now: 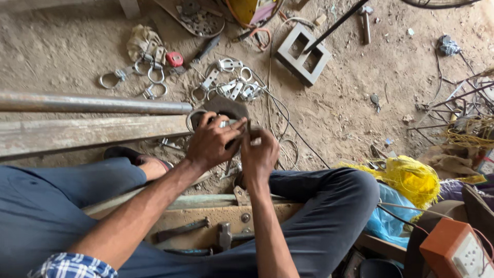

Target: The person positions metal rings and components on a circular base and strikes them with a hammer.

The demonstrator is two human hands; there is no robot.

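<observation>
My left hand (212,141) and my right hand (259,154) meet over a dark round metal disc (226,107) at the end of a flat steel bar (87,133). The left hand's fingers pinch a small shiny metal clasp (225,124) against the disc. The right hand's fingers press on the same spot from the right; what they grip is hidden. A round steel pipe (92,103) lies just beyond the bar. I sit with both knees apart in blue trousers, a foot in a sandal (138,158) under the bar.
Several metal rings and clasps (226,82) lie on the dirt floor, with a red tape measure (174,58), a grey double-square frame (302,54) and a hammer (366,20). Yellow netting (411,177), an orange socket box (455,250) and wire scrap (463,108) sit at right. A wooden tool tray (211,226) lies between my legs.
</observation>
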